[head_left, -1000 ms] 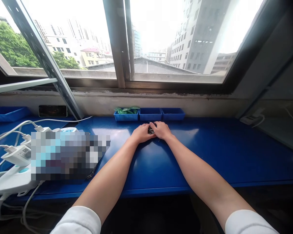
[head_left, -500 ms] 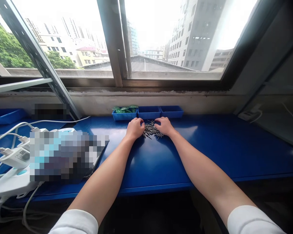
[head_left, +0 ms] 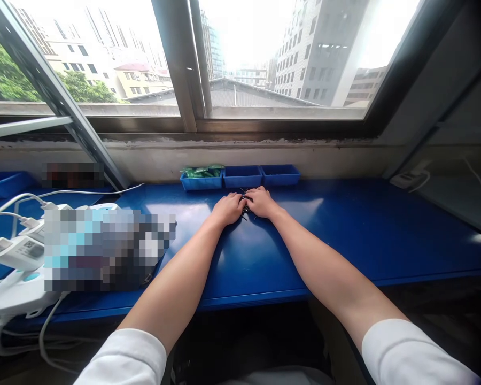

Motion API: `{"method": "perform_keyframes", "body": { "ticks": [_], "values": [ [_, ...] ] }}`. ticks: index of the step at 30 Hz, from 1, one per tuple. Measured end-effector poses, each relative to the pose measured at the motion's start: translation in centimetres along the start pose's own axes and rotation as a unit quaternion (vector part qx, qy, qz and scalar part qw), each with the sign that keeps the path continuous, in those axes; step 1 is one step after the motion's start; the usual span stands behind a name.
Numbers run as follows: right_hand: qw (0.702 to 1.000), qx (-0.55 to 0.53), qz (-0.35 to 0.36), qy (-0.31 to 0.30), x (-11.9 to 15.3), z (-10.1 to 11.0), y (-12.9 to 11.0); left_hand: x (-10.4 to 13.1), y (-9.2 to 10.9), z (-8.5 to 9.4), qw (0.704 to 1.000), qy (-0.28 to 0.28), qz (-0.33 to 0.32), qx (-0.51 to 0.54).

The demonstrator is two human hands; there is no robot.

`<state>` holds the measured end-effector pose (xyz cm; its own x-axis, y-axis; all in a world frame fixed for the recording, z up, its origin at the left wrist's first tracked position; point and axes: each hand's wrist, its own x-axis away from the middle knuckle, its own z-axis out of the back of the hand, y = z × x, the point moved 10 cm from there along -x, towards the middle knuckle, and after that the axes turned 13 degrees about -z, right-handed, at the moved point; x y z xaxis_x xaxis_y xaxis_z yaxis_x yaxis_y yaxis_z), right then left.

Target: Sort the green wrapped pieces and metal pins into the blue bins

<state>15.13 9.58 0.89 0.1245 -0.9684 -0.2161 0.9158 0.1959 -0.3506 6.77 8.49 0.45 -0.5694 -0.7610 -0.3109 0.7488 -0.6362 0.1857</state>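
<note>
A small pile of thin, dark, shiny metal sticks (head_left: 246,208), like pins or long screws, lies on the blue tabletop (head_left: 256,256). Most of it is covered by my hands, with a few ends poking out at front and back. My left hand (head_left: 228,207) curls round the pile from the left. From the other side my right hand (head_left: 260,202) wraps over it, thumb and fingers pressed in. The two hands nearly touch, and their fingertips are partly hidden. The exact kind of stick is too small to make out.
Behind my hands stand blue bins: a left one (head_left: 202,182) with green packets, a middle one (head_left: 243,177) and a right one (head_left: 280,175). At the left lie a white power strip (head_left: 12,299) with plugs and cables, and a blurred-out item. A metal post (head_left: 80,136) slants upward.
My hands have moved closer together and squeezed the spread-out sticks into a tighter bunch, covering more of them. The view has shifted slightly.
</note>
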Motion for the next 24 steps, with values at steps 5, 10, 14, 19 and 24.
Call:
{"method": "perform_keyframes", "body": {
  "ticks": [5,10,14,19,24],
  "values": [
    [0.999,-0.013,0.044,0.006,-0.1,0.2,-0.7,0.0,0.1,0.1,1.0,-0.015,0.006,-0.012],
    [0.997,0.018,0.075,0.017,0.5,0.9,-1.7,0.0,0.2,0.4,1.0,-0.006,0.005,-0.012],
    [0.996,0.028,0.071,0.038,0.8,1.4,-2.0,-0.1,0.1,0.7,1.0,0.017,0.0,0.001],
    [0.995,-0.02,0.052,0.082,0.6,2.4,-1.6,-0.1,0.3,3.0,0.992,0.123,-0.021,0.02],
    [0.982,-0.15,0.046,0.104,0.8,3.7,-1.2,0.0,1.3,4.4,0.983,0.174,-0.052,0.039]
  ]
}}
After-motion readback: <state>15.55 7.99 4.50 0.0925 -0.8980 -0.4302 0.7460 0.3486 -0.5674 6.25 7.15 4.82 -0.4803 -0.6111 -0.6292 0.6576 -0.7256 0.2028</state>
